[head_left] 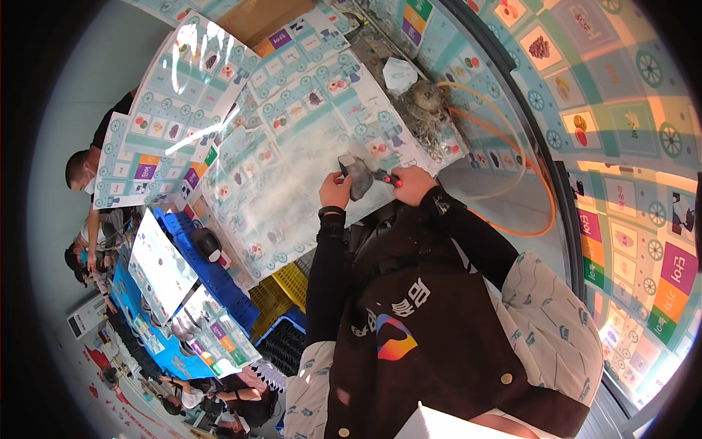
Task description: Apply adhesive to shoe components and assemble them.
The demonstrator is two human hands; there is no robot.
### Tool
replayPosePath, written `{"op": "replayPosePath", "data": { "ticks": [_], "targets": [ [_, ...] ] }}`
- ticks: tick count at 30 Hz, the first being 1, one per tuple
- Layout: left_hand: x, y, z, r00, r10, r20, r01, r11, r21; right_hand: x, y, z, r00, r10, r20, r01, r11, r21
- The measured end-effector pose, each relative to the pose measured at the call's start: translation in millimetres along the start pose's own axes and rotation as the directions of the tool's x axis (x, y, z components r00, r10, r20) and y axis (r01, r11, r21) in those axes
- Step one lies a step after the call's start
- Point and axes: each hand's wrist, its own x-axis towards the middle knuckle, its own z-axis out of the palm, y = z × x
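Near the front edge of the table my left hand (336,192) is closed on a dark grey, curved, cup-like piece (358,181) with a paler upper end. My right hand (414,185) is wrapped round the handle of a small black-and-red hand tool (386,178). The tool's black end points left at the grey piece; whether they touch I cannot tell. Beneath both hands lies the table (292,157), covered with patterned printed sheet and smeared with pale dust.
An orange hose (550,212) and a yellowish hose curve at the right. Debris and a white crumpled thing (400,75) lie on the back ledge. A cardboard box (263,25) stands far back. Yellow crates (289,285) and a blue crate (172,223) sit left. Several people work far left.
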Motion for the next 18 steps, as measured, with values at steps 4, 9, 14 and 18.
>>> {"op": "replayPosePath", "data": {
  "ticks": [4, 9, 14, 18],
  "targets": [
    [-3, 5, -3, 0.995, 0.042, -0.087, -0.033, 0.994, 0.101, -3, 2, 5, 0.97, -0.022, 0.243, 0.04, 0.997, -0.07],
    [9, -25, -8, 0.995, 0.028, -0.101, -0.017, 0.994, 0.106, 0, -18, -3, 0.982, -0.058, 0.182, 0.007, 0.962, 0.273],
    [20, -51, -19, 0.996, -0.086, 0.006, 0.086, 0.992, -0.094, 22, -29, 0, 0.959, 0.022, 0.281, -0.116, 0.94, 0.322],
    [21, -66, -31, 0.982, -0.186, 0.02, 0.184, 0.946, -0.265, 46, -16, 32, 0.998, -0.051, 0.029, 0.041, 0.959, 0.279]
  ]
}}
